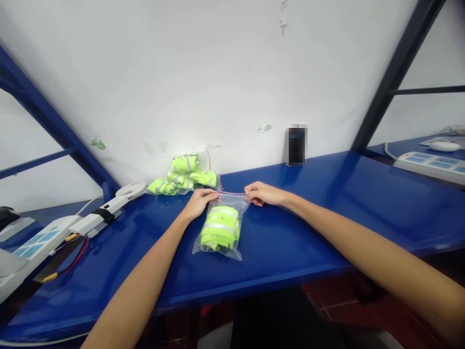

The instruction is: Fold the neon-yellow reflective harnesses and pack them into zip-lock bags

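Note:
A clear zip bag with a folded neon yellow-green strap with silvery bands inside lies on the blue table. Its zip edge points away from me, toward the wall. My left hand pinches the left corner of that edge between thumb and fingers. At the right corner, my right hand grips the edge with curled fingers. Behind my left hand, against the wall, rests a pile of similar bags with yellow-green contents.
A white fan and a white device with a black strap lie at the left, beside a power strip and wires. A blurred dark object stands by the wall. Another power strip is at the far right, past a dark frame post.

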### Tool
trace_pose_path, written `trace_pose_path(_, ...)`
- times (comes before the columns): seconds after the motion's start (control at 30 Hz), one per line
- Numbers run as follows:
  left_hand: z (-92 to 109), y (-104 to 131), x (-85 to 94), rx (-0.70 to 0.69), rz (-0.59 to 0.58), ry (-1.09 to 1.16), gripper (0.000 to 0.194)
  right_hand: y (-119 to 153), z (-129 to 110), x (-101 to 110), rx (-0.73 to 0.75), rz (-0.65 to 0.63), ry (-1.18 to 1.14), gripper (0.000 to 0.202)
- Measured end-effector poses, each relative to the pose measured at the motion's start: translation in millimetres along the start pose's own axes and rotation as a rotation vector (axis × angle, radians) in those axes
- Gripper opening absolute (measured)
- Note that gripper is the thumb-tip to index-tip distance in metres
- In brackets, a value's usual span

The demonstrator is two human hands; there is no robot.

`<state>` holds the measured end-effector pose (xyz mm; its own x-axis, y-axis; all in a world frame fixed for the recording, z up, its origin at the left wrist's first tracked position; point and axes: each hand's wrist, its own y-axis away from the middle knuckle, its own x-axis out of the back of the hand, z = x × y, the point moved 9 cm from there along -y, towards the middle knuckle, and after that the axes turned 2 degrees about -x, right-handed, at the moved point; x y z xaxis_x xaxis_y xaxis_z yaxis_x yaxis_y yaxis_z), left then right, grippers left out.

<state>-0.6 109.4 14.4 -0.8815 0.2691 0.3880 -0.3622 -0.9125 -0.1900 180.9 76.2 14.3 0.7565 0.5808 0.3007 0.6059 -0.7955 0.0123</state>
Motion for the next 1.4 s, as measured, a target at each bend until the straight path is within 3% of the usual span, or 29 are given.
trace_pose_path(0.2,2,0,-2.0,-0.023,0.006,0.018,0.039,9,-7,-4,0.009,-0.083,0.166,0.025)
trace_pose_path(0.43,2,0,1.0,-0.048,0.044,-0.072,0.034,12,-24,-3,0.172,0.183,0.445,0.018)
trace_pose_path(0.63,14,4,-1.9,-0.15,0.041,-0.311,0.028,10,-25,-3,0.177,0.239,0.534,0.017)
trace_pose_path(0.73,20,6,-6.6,-0.198,0.022,-0.435,0.029,11,-27,-6,0.197,0.19,0.568,0.016)
trace_pose_path(0.87,25,9,-12.5,-0.212,-0.012,-0.478,0.029,16,-29,-13,0.209,0.016,0.493,0.03)
trace_pose_path(1.0,37,17,-19.0,-0.232,-0.022,-0.488,0.029,19,-35,-7,0.24,0.063,0.475,0.021)
trace_pose_path(1.2,54,31,-38.8,-0.325,-0.107,-0.476,0.027,14,-35,-27,0.265,0.015,0.506,0.024)
trace_pose_path(1.3,54,31,-40.5,-0.309,-0.112,-0.411,0.027,12,-32,-26,0.209,-0.014,0.44,0.02)
trace_pose_path(1.4,55,31,-41.7,-0.299,-0.111,-0.307,0.025,11,-17,-24,0.045,-0.132,0.254,0.016)
